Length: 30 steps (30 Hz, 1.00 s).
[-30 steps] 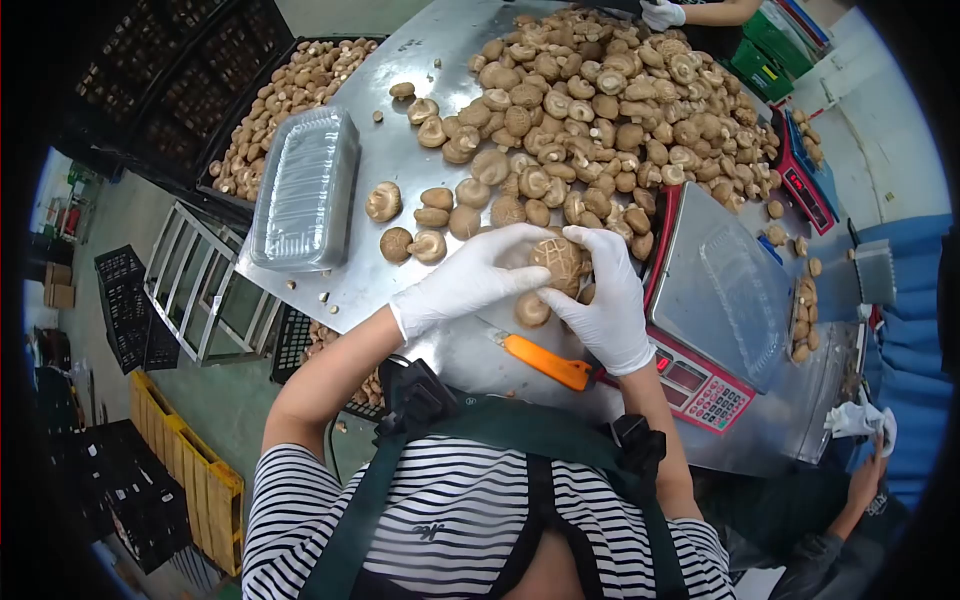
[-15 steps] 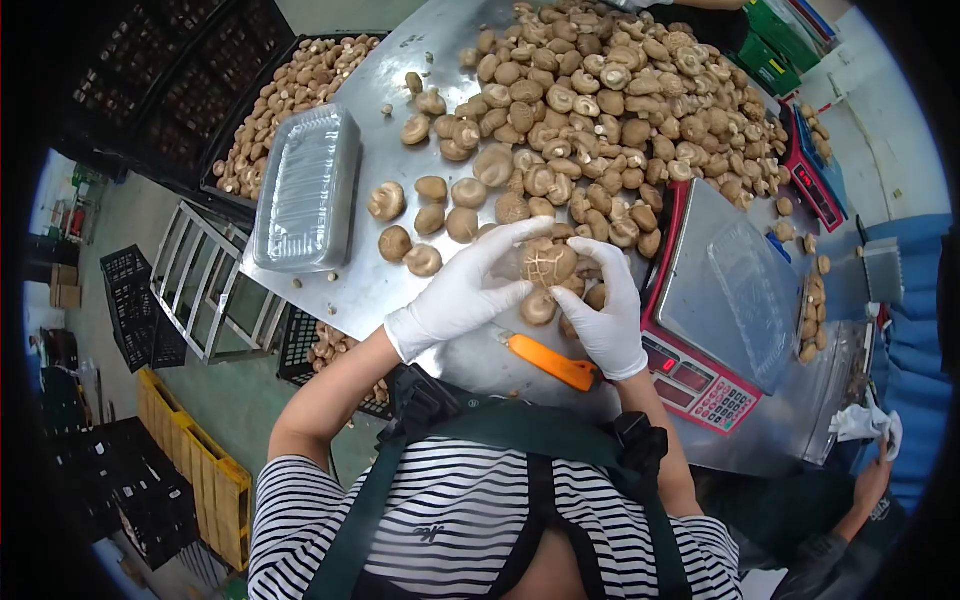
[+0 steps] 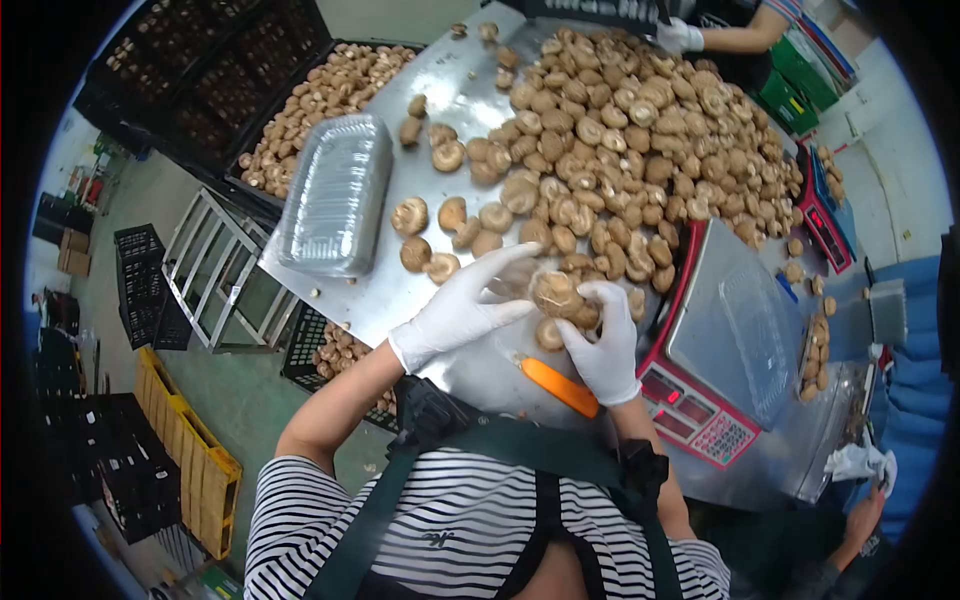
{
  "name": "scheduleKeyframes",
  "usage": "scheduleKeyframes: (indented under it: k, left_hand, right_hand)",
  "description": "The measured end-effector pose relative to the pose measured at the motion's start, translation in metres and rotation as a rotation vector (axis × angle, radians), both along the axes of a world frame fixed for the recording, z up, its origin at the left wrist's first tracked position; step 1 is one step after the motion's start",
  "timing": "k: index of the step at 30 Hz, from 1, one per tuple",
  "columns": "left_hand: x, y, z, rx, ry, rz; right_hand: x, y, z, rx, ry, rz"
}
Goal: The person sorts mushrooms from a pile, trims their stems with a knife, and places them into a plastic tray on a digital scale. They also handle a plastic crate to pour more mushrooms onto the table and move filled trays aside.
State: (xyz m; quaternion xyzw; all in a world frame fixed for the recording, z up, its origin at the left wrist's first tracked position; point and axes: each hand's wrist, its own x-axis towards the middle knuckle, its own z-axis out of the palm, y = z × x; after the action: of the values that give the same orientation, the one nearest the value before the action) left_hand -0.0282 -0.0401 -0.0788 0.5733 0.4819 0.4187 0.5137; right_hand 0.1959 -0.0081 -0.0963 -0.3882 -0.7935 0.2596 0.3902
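My right hand (image 3: 606,352), in a white glove, is closed with thumb and fingers on a brown shiitake mushroom (image 3: 556,293) whose cap is cracked with pale lines. My left hand (image 3: 462,312), gloved too, is open just left of it, thumb and fingers apart. More mushrooms lie right under and beside the held one, partly covered by my right hand. On the metal table below my hands is an orange-handled cutter (image 3: 558,386). A big heap of shiitake (image 3: 640,130) spreads beyond my hands, with several loose ones (image 3: 415,253) at its left.
To the right stands a red scale (image 3: 690,400) carrying a clear plastic tray (image 3: 745,310). Stacked clear trays (image 3: 335,195) sit on the table's left edge. At the far side a co-worker's gloved hand (image 3: 680,36) is by a black crate (image 3: 590,10). Another scale (image 3: 825,225) stands far right.
My left hand has drawn slightly away from the mushroom, which stays in my right hand. A black crate and a co-worker's arm now show at the far edge. The view has shifted a little.
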Motion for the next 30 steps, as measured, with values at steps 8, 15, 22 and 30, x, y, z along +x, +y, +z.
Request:
scheduleKeyframes:
  k: [8, 15, 22, 30]
  left_hand:
    - [-0.080, -0.006, -0.069, 0.384, 1.031, 0.501]
    - [-0.036, 0.018, -0.085, 0.433, 0.924, 0.492]
    - [-0.021, 0.029, -0.070, 0.494, 0.881, 0.537]
    - [-0.027, 0.029, -0.085, 0.459, 0.838, 0.619]
  right_hand:
    - [0.001, 0.014, -0.008, 0.034, -0.344, -0.119]
    - [-0.006, 0.019, -0.017, 0.057, -0.383, -0.153]
    - [-0.005, 0.018, -0.017, 0.044, -0.427, -0.157]
    - [-0.001, 0.022, -0.024, 0.054, -0.389, -0.145]
